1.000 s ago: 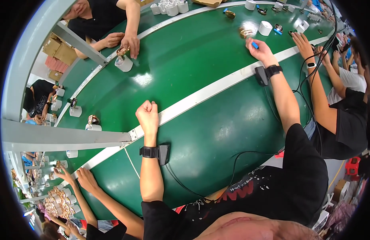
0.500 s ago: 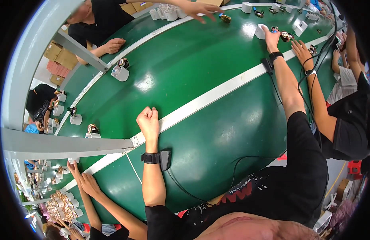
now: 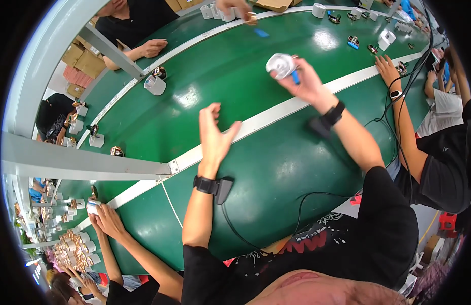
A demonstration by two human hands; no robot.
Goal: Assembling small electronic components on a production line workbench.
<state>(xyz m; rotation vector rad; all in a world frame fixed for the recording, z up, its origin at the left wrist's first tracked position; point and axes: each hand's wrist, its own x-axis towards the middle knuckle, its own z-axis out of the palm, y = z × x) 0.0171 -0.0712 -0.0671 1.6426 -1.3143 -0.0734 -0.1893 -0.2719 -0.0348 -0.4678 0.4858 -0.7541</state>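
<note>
My right hand (image 3: pixel 311 85) is raised over the green belt, gripping a white plastic cup-shaped housing (image 3: pixel 279 66) whose opening is turned partly toward me. A blue piece (image 3: pixel 296 77) shows at the fingers beside the housing, with a bit of copper colour just above it. How that piece is attached I cannot tell. My left hand (image 3: pixel 216 136) hovers by the white rail, fingers apart and thumb spread, with nothing in it. Both wrists carry black straps with a cabled block.
A white rail (image 3: pixel 268 118) divides the belt (image 3: pixel 235 81) from the near green surface (image 3: pixel 276 162). Another white cup (image 3: pixel 154 85) with a coppery part stands far left. A grey post arm (image 3: pixel 88 157) crosses at left. Co-workers' hands (image 3: pixel 387 70) rest around the belt; black cables hang right.
My right hand has come left and nearer, carrying the white housing off the belt. My left hand has opened from a fist and moved right. Across the belt, a co-worker's hand has shifted left.
</note>
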